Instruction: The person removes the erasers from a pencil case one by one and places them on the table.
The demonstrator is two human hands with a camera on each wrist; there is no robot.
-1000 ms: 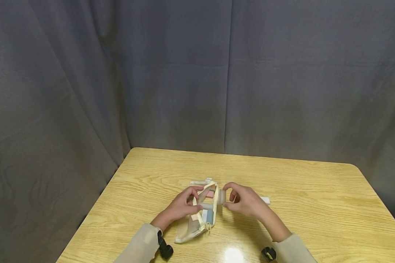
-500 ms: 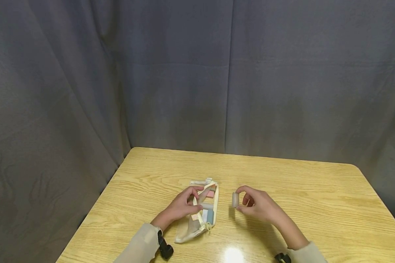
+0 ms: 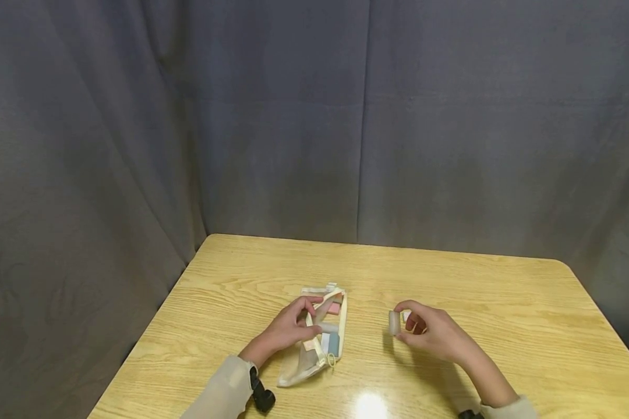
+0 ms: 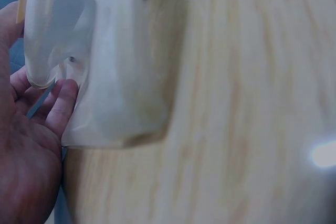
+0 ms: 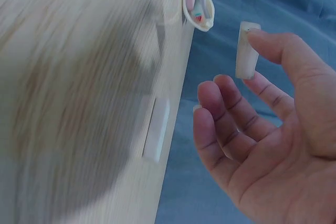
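Observation:
A translucent pouch with a cream zip edge (image 3: 345, 311) lies on the table, its mouth spread wide. My left hand (image 3: 288, 327) grips the near side of that mouth between thumb and fingers; in the left wrist view the clear pouch wall (image 4: 121, 77) covers part of the fingers. Inside are several small blocks, among them a pink block (image 3: 334, 308) and a blue-grey block (image 3: 334, 344). To the right of the pouch, my right hand (image 3: 440, 333) pinches a small off-white block (image 5: 247, 51) by its ends, between thumb and a finger, above the table.
A flat white block (image 5: 156, 132) lies on the wooden table (image 3: 503, 308), partly hidden behind my right hand in the head view. A yellowish loop (image 3: 331, 361) hangs from the pouch's zip end. Dark grey curtains (image 3: 283, 128) stand around the back and left.
My right hand has moved right, away from the pouch's mouth, carrying the off-white block. The left hand and the pouch stay where they were.

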